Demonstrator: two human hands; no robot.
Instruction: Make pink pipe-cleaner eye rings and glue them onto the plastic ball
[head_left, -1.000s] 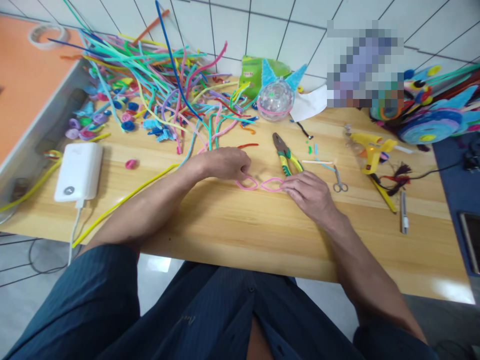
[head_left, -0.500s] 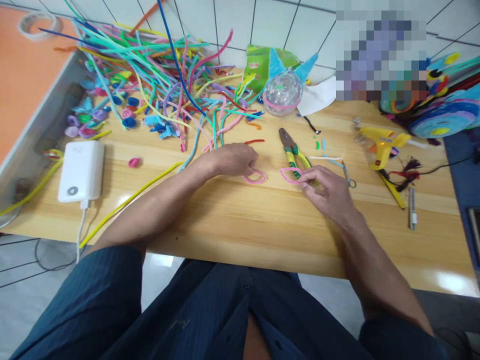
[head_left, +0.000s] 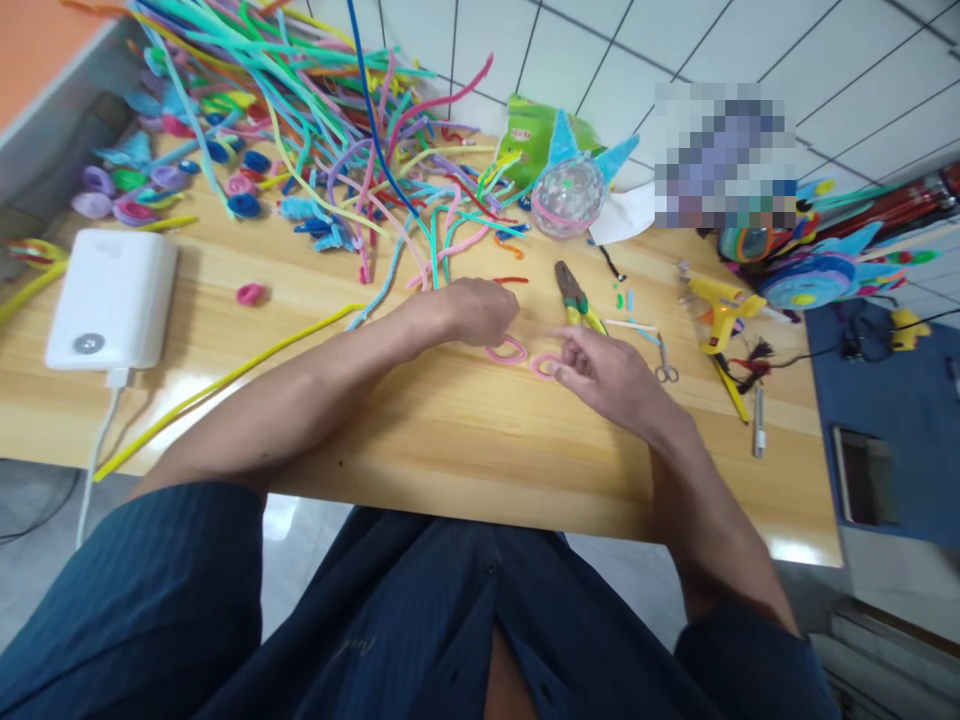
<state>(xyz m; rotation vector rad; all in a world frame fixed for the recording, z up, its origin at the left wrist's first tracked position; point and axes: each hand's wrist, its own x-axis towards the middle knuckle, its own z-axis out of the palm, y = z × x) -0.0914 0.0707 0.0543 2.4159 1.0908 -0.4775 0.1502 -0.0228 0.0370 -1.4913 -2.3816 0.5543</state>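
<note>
Your left hand (head_left: 480,310), at one pink loop (head_left: 508,362) on the worktop (head_left: 450,440), and right hand (head_left: 611,375), thumb over an adjacent second loop (head_left: 533,366), stand apart, grips indeterminable; light pressure should best preserve both outlines.

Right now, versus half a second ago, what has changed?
The right hand has moved left, carrying its thin pink loop away from the green-and-yellow-handled pliers, close to the second pink loop at the left hand; whether it was let go is unclear. The left hand and pliers stayed put.
</note>
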